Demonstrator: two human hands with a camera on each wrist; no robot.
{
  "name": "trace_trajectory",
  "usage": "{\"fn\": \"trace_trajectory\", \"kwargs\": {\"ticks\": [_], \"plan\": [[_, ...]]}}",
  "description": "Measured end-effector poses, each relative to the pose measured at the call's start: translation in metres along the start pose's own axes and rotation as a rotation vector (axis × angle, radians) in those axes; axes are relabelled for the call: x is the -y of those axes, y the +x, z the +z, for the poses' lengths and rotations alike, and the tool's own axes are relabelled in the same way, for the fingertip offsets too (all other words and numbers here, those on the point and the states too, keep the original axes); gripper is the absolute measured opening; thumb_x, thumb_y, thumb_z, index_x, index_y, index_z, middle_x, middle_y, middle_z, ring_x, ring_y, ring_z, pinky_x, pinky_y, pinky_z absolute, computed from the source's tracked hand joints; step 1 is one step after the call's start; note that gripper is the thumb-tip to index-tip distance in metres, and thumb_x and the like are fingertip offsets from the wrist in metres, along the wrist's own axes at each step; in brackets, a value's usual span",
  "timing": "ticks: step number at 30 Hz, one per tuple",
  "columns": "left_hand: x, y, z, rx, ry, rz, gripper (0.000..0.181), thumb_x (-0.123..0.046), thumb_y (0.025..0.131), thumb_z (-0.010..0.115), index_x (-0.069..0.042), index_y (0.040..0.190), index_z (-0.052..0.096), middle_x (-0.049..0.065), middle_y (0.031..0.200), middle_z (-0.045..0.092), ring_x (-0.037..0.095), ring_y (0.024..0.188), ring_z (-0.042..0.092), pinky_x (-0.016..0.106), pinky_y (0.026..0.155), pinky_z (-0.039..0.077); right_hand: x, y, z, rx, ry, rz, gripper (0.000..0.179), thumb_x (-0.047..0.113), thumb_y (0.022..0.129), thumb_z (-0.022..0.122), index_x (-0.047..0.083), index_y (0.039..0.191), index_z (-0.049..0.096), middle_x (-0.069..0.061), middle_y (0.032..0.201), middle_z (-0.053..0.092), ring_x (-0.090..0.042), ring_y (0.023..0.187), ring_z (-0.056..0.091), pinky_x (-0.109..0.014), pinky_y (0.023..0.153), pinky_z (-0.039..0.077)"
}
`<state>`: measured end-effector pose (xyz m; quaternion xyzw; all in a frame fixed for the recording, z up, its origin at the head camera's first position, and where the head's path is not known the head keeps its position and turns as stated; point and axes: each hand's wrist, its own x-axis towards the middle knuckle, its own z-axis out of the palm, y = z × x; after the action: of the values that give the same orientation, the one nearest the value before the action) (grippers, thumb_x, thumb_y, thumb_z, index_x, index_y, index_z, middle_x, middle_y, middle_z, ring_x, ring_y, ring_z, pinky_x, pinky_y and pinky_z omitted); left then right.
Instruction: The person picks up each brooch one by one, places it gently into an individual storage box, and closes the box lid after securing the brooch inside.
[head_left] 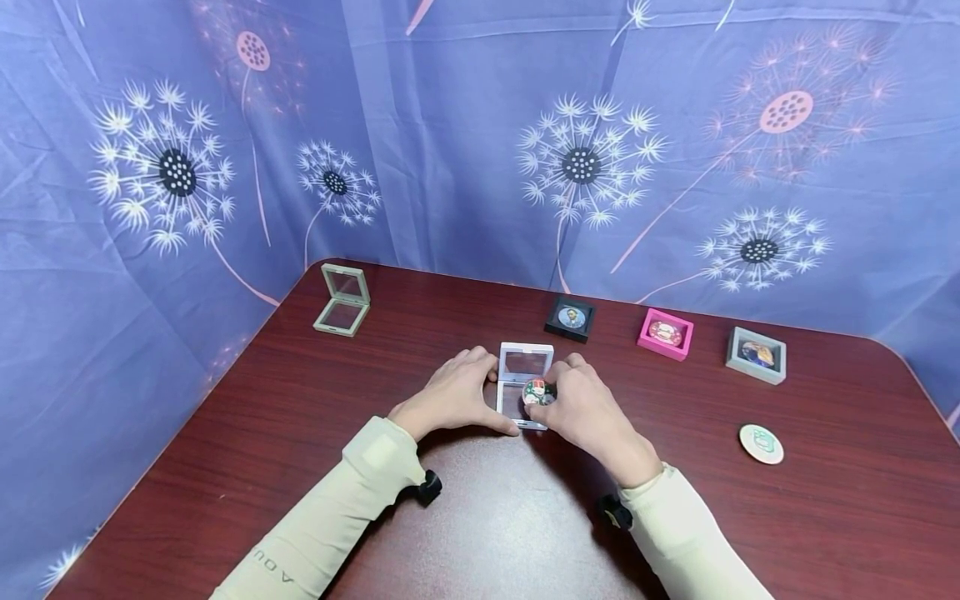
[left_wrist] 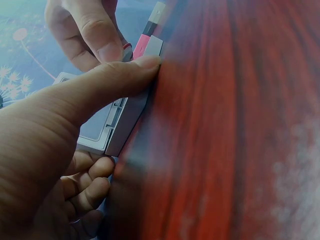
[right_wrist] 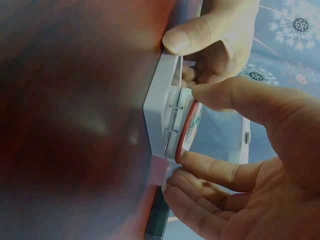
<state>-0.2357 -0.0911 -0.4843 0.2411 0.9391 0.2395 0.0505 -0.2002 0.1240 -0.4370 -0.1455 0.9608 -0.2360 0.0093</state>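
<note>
Red-brown table (head_left: 262, 417): your left hand (head_left: 457, 392) and right hand (head_left: 590, 408) flank an open case (head_left: 512, 400), the former gripping it, the latter pinching a badge (head_left: 537, 390) tilted over its lower half. You seem mid-placement; next, probably, lower it flat.

backdrop: blue-violet cloth (head_left: 465, 125), white and pink dandelions (head_left: 581, 166) | table (head_left: 285, 392): dark red wood-grain | light: pale glare (head_left: 495, 508)

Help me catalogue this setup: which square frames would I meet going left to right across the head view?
Open pale-green square frame, open white square frame, black square frame, bright-pink square frame, grey square frame.
</note>
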Motion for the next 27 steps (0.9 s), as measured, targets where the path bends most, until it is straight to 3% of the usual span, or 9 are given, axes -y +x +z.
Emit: {"fn": "trace_trajectory", "kwargs": {"ticks": [11, 27], "plan": [[-0.002, -0.001, -0.001, 0.003, -0.010, -0.012, 0.070, -0.062, 0.065, 0.095, -0.017, 0.105, 0.061, -0.005, 0.101, 0.051, 0.015, 0.093, 0.048, 0.033, 0.081, 0.044, 0.003, 0.000, 0.007, -0.010, 0.013, 0.009, 0.039, 0.020, 0.081, 0.090, -0.005, 0.103, 0.071, -0.012, 0.102, 0.056, -0.031, 0.092, 0.060, -0.046, 0.084, 0.054], [-0.002, 0.000, -0.002, 0.006, 0.013, 0.006, 0.070, -0.061, 0.065, 0.095, -0.015, 0.105, 0.060, -0.004, 0.100, 0.051, 0.015, 0.092, 0.048, 0.033, 0.080, 0.044, 0.009, -0.003, 0.020, -0.095, 0.021, 0.004, 0.039, 0.019, 0.079, 0.092, -0.005, 0.099, 0.071, -0.012, 0.093, 0.052, -0.035, 0.090, 0.055, -0.047, 0.075, 0.053]]}}
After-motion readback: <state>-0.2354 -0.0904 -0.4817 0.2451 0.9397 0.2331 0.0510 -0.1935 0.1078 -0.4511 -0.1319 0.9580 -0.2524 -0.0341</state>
